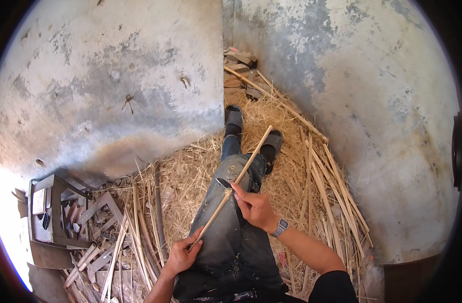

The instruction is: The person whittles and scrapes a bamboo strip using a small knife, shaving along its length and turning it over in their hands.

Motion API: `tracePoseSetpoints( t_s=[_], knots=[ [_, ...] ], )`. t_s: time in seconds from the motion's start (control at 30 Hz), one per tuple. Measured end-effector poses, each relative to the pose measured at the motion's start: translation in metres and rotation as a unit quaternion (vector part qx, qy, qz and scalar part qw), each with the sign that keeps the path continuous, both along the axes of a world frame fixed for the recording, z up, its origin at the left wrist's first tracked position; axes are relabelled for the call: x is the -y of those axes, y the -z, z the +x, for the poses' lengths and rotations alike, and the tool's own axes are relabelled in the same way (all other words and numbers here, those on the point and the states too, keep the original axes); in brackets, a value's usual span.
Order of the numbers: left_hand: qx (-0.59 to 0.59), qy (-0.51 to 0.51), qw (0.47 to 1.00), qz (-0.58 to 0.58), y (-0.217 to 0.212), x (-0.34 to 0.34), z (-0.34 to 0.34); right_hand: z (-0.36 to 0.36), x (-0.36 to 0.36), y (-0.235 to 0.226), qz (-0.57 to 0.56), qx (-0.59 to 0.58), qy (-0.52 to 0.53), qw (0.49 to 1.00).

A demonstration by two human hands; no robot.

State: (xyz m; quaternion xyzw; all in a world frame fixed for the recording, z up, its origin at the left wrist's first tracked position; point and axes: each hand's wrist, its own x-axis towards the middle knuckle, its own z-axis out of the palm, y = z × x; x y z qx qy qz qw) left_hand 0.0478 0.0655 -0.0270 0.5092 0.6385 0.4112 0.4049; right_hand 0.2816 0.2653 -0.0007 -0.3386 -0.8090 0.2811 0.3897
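A long, thin bamboo-like stick (pixel 214 216) slants over my lap, its far end reaching toward my right foot. Near its lower end, my left hand (pixel 183 254) has its fingers wrapped round it. My right hand (pixel 255 207) is closed about halfway along, at a rough, shaved spot on the stick. A short dark knife blade (pixel 223 183) pokes out past the right thumb and lies against the stick. The knife's handle is hidden in that hand. Worn dark trousers (pixel 210 202) beneath carry small shavings.
Pale shavings (pixel 286 202) cover the floor around my sandalled feet. Long split strips (pixel 337 192) lie at right along the stained wall (pixel 382 126); more poles (pixel 140 237) lie at left. A wooden frame stool (pixel 54 212) stands far left, and wood blocks (pixel 239 59) sit in the back corner.
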Motion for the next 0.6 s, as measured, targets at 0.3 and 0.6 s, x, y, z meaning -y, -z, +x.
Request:
tracePoseSetpoints(
  t_s=[0.3, 0.6],
  knots=[
    [0.024, 0.026, 0.999, -0.025, 0.001, 0.008, -0.003, 0.031, -0.017, -0.016, -0.268, -0.054, -0.202, 0.941],
    [-0.165, 0.018, 0.982, 0.092, -0.001, -0.001, 0.005, 0.019, 0.002, -0.020, -0.182, -0.161, 0.059, 0.968]
  ],
)
